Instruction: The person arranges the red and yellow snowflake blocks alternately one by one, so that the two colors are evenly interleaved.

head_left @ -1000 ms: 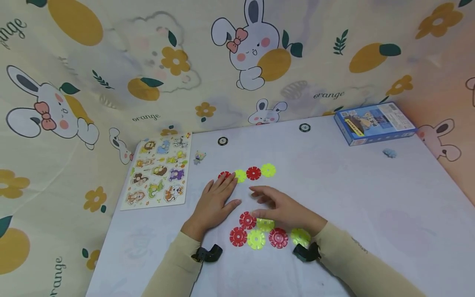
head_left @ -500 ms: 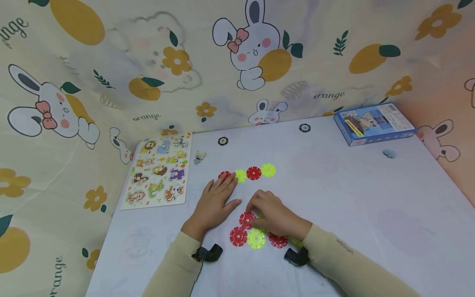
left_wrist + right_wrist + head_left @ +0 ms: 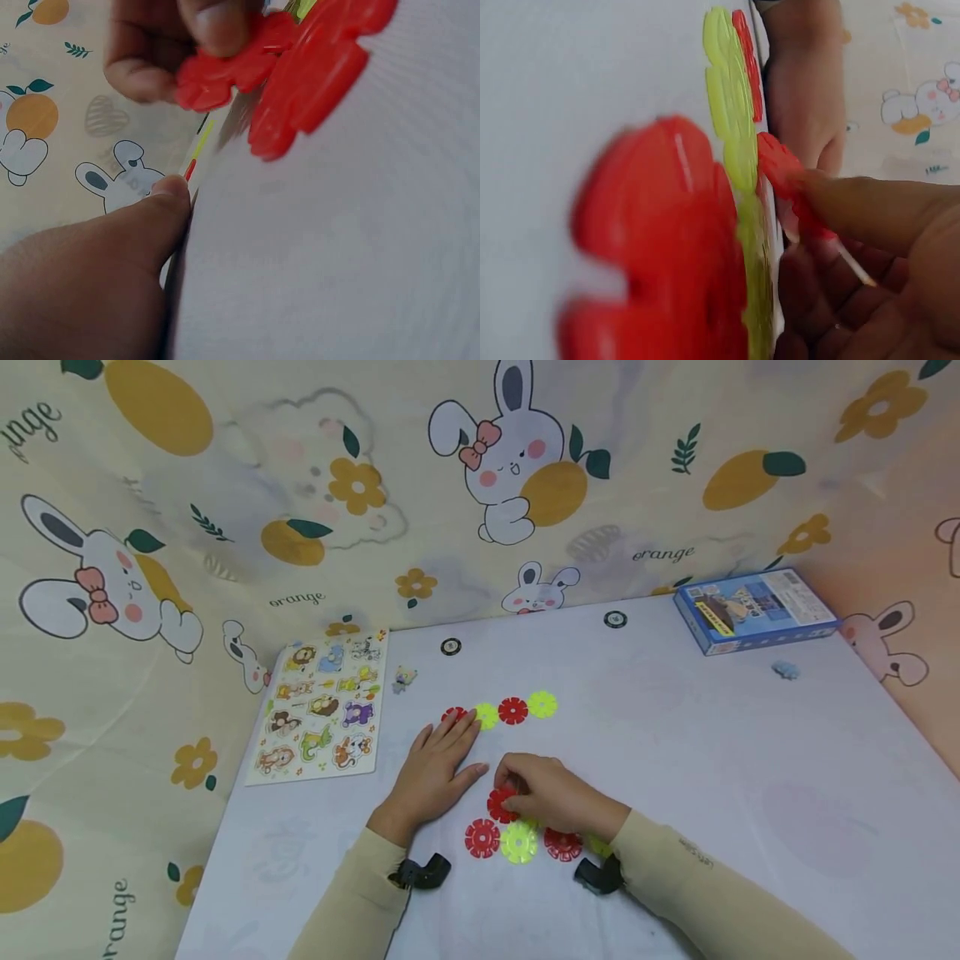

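Note:
My right hand (image 3: pixel 558 789) pinches a red snowflake disc (image 3: pixel 500 807) between thumb and fingers. In the left wrist view that disc (image 3: pixel 214 79) is tilted up off the white tabletop. Below it lie a red snowflake disc (image 3: pixel 482 838), a yellow-green one (image 3: pixel 518 842) and another red one (image 3: pixel 561 844). A further yellow-green disc (image 3: pixel 597 846) is partly covered by the right wrist. My left hand (image 3: pixel 431 772) rests flat, fingers straight, with fingertips over the leftmost red disc (image 3: pixel 452 713) of a joined row. The row continues with yellow-green (image 3: pixel 487 717), red (image 3: pixel 513 710) and yellow-green (image 3: pixel 543 704) discs.
An animal picture board (image 3: pixel 318 710) lies at the left, beside a small figurine (image 3: pixel 403 679). Two black round pieces, one left (image 3: pixel 451 647) and one right (image 3: pixel 616 619), lie near the back. A blue box (image 3: pixel 757 610) and a small blue piece (image 3: pixel 786 670) are at the right.
My right hand moved down and towards me from beside the row to the lower discs. It has taken hold of a red disc and raised it slightly. The left hand stayed still.

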`<state>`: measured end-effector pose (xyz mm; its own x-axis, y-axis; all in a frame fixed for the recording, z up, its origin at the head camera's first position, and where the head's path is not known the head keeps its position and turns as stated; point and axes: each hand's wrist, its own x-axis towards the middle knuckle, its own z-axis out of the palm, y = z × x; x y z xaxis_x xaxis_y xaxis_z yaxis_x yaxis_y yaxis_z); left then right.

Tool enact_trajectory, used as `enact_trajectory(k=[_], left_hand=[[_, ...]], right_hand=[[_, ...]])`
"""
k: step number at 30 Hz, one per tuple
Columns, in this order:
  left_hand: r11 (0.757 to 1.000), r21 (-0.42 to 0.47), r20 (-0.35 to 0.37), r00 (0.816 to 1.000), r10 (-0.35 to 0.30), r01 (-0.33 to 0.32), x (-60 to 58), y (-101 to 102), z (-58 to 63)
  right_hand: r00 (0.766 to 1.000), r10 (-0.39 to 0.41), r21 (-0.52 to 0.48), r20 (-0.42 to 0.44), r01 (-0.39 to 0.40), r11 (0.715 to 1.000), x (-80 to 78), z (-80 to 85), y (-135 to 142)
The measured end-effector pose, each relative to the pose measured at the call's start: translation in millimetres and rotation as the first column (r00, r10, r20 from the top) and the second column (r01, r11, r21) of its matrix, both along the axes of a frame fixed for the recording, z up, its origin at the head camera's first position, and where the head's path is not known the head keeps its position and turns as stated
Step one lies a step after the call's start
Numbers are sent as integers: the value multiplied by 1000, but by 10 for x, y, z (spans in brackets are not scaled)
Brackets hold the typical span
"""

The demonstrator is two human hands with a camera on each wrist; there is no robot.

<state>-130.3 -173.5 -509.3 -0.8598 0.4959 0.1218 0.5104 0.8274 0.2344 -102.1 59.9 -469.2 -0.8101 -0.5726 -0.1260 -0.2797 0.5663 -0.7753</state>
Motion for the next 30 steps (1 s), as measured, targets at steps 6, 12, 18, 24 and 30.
enact_trajectory(k=[6, 12, 18, 24, 30], left_hand=[[1000, -9, -7, 1000, -2, 2, -10, 2, -15], [1000, -20, -7, 1000, -4, 4, -8, 0, -7], [1000, -8, -2, 1000, -10, 10, -5, -4, -1], [1000, -18, -1, 1000, -7, 7, -5, -9, -14], [1000, -14, -4, 1000, -6, 6, -9, -11, -19]], right_hand=[[986, -145, -116, 77, 153, 981, -111, 82, 246], [941, -332, -107, 62, 337, 935, -362, 23, 668], [872, -480, -53, 94, 485, 873, -608, -91, 1017], [833, -542, -60, 112, 550, 833, -672, -125, 1128], [927, -343, 162, -150, 366, 917, -573, -85, 1083]])
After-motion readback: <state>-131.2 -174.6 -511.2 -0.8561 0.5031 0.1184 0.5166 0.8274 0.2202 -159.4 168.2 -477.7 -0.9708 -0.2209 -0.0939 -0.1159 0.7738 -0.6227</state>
